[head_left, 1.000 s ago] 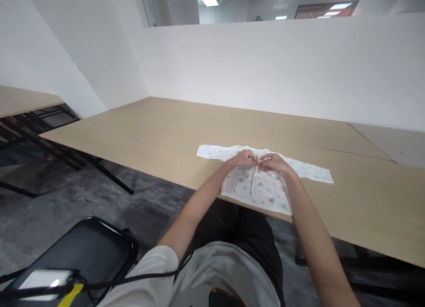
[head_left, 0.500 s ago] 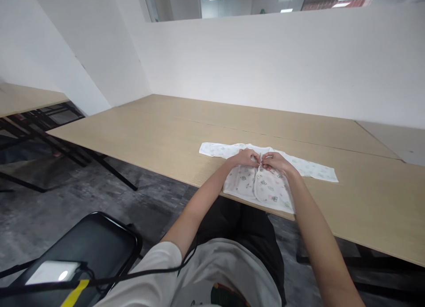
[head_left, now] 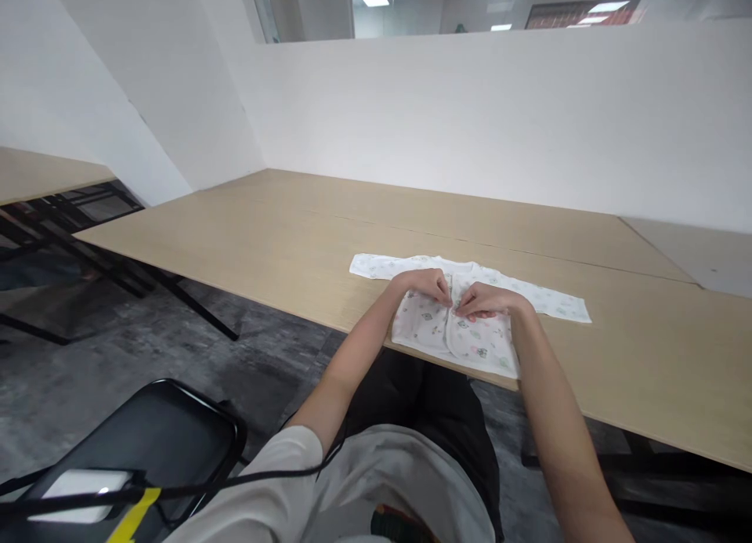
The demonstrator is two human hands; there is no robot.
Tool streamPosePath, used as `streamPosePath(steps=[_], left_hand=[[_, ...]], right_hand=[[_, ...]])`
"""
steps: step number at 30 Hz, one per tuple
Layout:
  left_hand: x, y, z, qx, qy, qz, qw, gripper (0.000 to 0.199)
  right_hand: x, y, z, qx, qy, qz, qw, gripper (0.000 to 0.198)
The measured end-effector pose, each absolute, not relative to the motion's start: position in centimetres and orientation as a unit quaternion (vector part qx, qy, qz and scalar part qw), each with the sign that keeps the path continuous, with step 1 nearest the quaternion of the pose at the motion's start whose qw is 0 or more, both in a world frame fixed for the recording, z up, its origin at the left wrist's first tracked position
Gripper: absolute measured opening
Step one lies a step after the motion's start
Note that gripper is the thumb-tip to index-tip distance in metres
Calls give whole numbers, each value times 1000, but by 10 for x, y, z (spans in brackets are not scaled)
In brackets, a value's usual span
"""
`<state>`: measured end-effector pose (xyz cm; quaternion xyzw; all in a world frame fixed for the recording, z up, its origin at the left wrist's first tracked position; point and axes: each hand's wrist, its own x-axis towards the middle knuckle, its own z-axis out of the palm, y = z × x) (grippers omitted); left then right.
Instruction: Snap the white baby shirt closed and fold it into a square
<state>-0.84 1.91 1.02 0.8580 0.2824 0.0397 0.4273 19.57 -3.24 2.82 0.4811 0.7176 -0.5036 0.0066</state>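
Observation:
A small white long-sleeved baby shirt (head_left: 423, 327) with a printed pattern lies on the table, its sleeves spread to both sides and its hem near the front edge. My left hand (head_left: 431, 284) is closed, its fingertips pinching the cloth just left of the front opening. Beside it, my right hand (head_left: 482, 299) pinches the other edge of the opening. The fingertips of both hands are close together at the middle of the shirt front. Any fastener between them is too small or hidden to make out.
The wooden table (head_left: 235, 237) runs along a white wall (head_left: 446, 112). At lower left stands a black chair (head_left: 176, 433) with a white device (head_left: 82, 488) on it. A black cable (head_left: 258, 480) with yellow tape crosses my left sleeve.
Both hands have moved a little down the front opening, toward the hem. My fingers now point down into the cloth, and the neckline shows more. The shirt stays in place.

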Motion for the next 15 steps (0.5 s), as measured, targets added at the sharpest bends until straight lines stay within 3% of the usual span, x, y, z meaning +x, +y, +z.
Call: streamPosePath(steps=[4,15], left_hand=[[-6,15,12,851,285,-6,441,24],[2,14,6,860,279,22,427,21]], right_hand=[[192,-30,23,478,731,-487,8,27],[189,-28,16,468,732,-494,-12,17]])
